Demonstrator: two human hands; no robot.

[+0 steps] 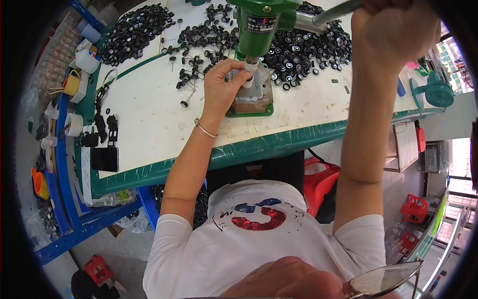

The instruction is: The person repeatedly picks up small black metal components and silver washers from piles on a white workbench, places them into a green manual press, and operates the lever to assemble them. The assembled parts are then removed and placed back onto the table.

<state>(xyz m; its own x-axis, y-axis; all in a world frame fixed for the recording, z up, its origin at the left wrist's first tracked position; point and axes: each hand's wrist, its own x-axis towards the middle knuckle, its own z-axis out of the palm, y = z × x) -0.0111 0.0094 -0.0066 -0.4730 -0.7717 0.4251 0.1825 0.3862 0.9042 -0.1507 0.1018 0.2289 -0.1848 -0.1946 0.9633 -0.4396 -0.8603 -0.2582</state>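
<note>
A green hand press (256,37) with a metal ram stands at the table's far middle. My left hand (221,82) is under the ram, thumb and forefinger pinched together around a small part I cannot make out. A white piece (251,66) shows at the fingertips just below the ram. Beneath them, a grey metal block (255,89) lies on the press base (251,107). Raised at the upper right, my right hand (393,37) is closed around the end of the press's metal lever (336,12).
Small black wheels are heaped right of the press (308,52) and at the far left (137,32). Wheels with metal axles (206,37) lie scattered between. A phone (105,159) rests at the table's left front. A green fan (435,89) stands at right.
</note>
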